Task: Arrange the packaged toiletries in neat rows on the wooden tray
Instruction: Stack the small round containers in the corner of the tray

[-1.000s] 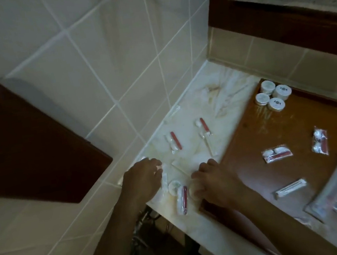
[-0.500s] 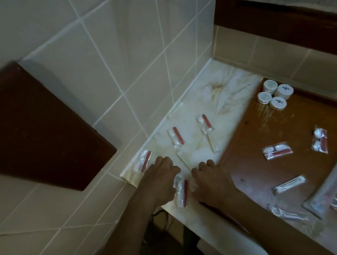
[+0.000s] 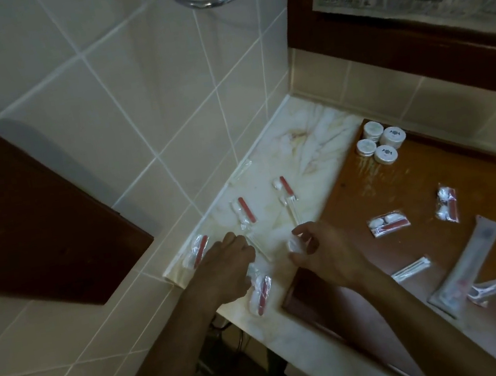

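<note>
Over the pale marbled bench (image 3: 308, 149), the right hand (image 3: 321, 249) pinches a small white clear-wrapped packet (image 3: 296, 244) just left of the brown wooden tray (image 3: 409, 191) — the left hand (image 3: 228, 264), fingers loosely curled, rests above another red-and-white sachet (image 3: 260, 293), holding nothing visible.

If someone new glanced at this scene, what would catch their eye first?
Two hands meet over the marble counter: the right hand pinches a small white packet, the left hand reaches among red-and-white sachets. To the right, the wooden tray holds four white round jars in its far corner.
</note>
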